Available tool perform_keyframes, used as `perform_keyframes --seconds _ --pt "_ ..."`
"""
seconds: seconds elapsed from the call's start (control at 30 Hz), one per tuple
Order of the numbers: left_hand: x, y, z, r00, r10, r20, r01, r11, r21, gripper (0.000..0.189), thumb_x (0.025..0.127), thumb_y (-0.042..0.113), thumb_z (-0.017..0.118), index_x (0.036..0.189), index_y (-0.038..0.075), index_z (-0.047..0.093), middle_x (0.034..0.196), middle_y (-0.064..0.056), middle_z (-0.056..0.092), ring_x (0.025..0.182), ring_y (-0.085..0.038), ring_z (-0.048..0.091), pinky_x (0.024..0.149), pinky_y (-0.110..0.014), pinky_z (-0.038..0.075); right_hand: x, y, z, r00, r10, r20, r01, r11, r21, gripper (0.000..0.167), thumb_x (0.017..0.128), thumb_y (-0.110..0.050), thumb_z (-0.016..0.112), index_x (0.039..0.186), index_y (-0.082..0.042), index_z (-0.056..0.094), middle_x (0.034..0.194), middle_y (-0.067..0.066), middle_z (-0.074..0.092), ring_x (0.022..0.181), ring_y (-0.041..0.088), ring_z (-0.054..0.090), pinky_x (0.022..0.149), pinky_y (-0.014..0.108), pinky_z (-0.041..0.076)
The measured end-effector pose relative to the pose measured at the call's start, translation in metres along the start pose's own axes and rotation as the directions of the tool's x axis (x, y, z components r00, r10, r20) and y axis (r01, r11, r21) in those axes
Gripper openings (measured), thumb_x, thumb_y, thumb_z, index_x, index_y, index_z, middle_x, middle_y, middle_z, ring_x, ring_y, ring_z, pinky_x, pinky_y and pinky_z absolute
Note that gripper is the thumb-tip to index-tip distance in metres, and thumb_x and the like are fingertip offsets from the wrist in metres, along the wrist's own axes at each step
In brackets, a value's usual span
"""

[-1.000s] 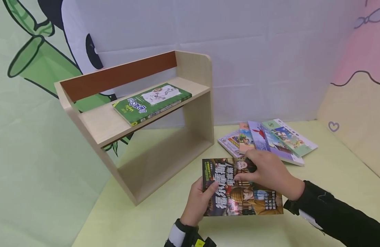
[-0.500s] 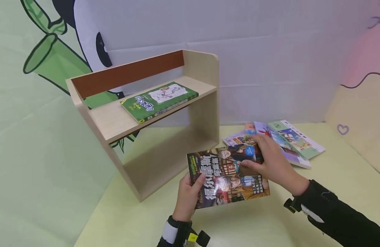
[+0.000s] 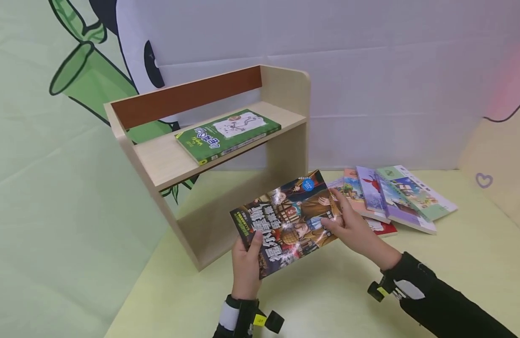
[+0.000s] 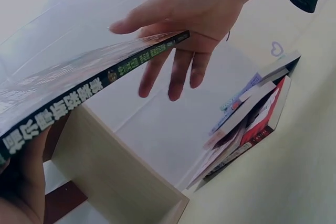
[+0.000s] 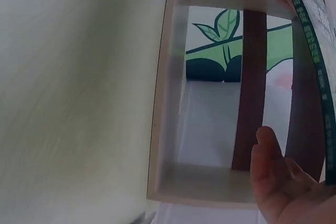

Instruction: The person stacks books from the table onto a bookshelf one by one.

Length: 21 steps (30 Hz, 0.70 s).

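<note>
Glossy dark picture-cover paperback (image 3: 287, 221) swung left, long axis running far-right from the left-hand grip (image 3: 246, 267) pinching it; right-hand grip (image 3: 360, 234) looks loosely apart.

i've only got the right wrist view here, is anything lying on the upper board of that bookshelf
Observer: Yes, the head view shows a green paperback lying flat on the upper board of the bookshelf.
Operator: ok and what's to the right of the shelf, i can't see that side
Observer: In the head view, a loose pile of books lies there on the pale yellow surface.
Operator: anything marked on the held one's cover near the right hand
Observer: Yes, the held paperback has a round blue badge at that end, near the right hand.
</note>
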<state>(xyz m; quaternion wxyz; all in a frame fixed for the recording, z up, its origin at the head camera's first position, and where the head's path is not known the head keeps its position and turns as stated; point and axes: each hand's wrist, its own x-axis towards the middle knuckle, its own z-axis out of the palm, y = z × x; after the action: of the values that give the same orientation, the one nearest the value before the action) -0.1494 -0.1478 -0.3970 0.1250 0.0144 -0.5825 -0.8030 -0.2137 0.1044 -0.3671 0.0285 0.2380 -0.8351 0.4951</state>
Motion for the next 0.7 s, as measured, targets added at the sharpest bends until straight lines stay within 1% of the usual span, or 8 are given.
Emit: perform_keyframes --seconds 0.07,0.13,0.2,0.3,0.4,0.47,0.63,0.7 --pt "-0.001 -0.002 -0.002 1.0 0.005 -0.02 -0.005 1.0 -0.001 0.05 0.098 0.03 0.059 0.136 0.0 0.047 0.114 -0.014 0.064 0.092 -0.02 0.068 0.076 -0.034 0.058 0.003 0.0 0.008 1.0 0.02 -0.005 -0.019 0.999 0.027 0.079 0.099 -0.029 0.057 0.155 -0.008 0.006 0.14 0.028 0.043 0.11 0.035 0.06 0.094 0.054 0.048" --pt "-0.002 -0.005 -0.003 0.999 0.008 -0.041 -0.008 1.0 0.001 0.05 0.098 0.03 0.059 0.136 0.0 0.046 0.113 -0.014 0.064 0.092 -0.02 0.068 0.076 -0.034 0.058 0.007 0.001 0.015 0.999 0.036 0.005 -0.036 0.991 0.126 0.075 0.1 -0.028 0.055 0.155 -0.007 0.008 0.135 0.027 0.049 0.106 0.033 0.063 0.091 0.05 0.051" --pt "-0.002 -0.007 -0.005 0.998 0.009 -0.062 -0.008 1.0 0.009 0.051 0.098 0.031 0.059 0.135 0.0 0.046 0.112 -0.012 0.065 0.091 -0.019 0.068 0.075 -0.033 0.058 0.011 0.002 0.02 0.999 0.052 0.014 -0.054 0.971 0.233 0.071 0.101 -0.026 0.054 0.154 -0.005 0.011 0.12 0.026 0.06 0.095 0.029 0.068 0.083 0.042 0.056" --pt "-0.001 -0.01 -0.008 0.996 0.013 -0.085 -0.011 1.0 0.022 0.051 0.097 0.033 0.059 0.133 -0.001 0.048 0.109 -0.011 0.066 0.089 -0.019 0.068 0.074 -0.033 0.058 0.016 0.003 0.026 0.996 0.085 0.039 -0.093 0.925 0.368 0.065 0.101 -0.026 0.053 0.151 -0.004 0.019 0.11 0.026 0.065 0.085 0.025 0.071 0.072 0.036 0.058" --pt "0.001 -0.013 -0.012 0.995 0.01 -0.1 -0.008 1.0 0.022 0.051 0.097 0.035 0.059 0.133 0.0 0.049 0.109 -0.011 0.066 0.089 -0.019 0.069 0.074 -0.034 0.058 0.022 0.005 0.032 0.992 0.118 0.036 -0.123 0.908 0.4 0.061 0.1 -0.027 0.056 0.148 -0.004 0.027 0.11 0.023 0.066 0.083 0.021 0.07 0.069 0.033 0.058" --pt "0.003 -0.015 -0.016 0.993 -0.003 -0.119 0.005 1.0 0.014 0.051 0.097 0.036 0.059 0.133 0.002 0.049 0.109 -0.011 0.066 0.09 -0.02 0.068 0.074 -0.035 0.058 0.026 0.006 0.036 0.991 0.131 0.025 -0.13 0.911 0.392 0.058 0.099 -0.027 0.057 0.146 -0.003 0.033 0.111 0.02 0.065 0.084 0.019 0.069 0.07 0.032 0.058" --pt "0.008 -0.02 -0.023 0.984 -0.032 -0.173 0.033 0.999 0.0 0.052 0.096 0.038 0.06 0.135 0.006 0.049 0.112 -0.01 0.066 0.092 -0.02 0.068 0.073 -0.035 0.058 0.037 0.006 0.046 0.988 0.154 0.025 -0.151 0.902 0.404 0.053 0.098 -0.026 0.059 0.141 -0.001 0.04 0.105 0.02 0.067 0.081 0.019 0.069 0.07 0.031 0.058" --pt "0.01 -0.02 -0.026 0.982 -0.031 -0.187 0.033 0.999 0.003 0.053 0.095 0.039 0.06 0.136 0.007 0.048 0.112 -0.01 0.066 0.092 -0.019 0.068 0.073 -0.035 0.058 0.042 0.006 0.05 0.986 0.167 0.031 -0.164 0.896 0.412 0.052 0.098 -0.026 0.06 0.14 -0.002 0.041 0.104 0.02 0.068 0.08 0.019 0.069 0.07 0.031 0.058"
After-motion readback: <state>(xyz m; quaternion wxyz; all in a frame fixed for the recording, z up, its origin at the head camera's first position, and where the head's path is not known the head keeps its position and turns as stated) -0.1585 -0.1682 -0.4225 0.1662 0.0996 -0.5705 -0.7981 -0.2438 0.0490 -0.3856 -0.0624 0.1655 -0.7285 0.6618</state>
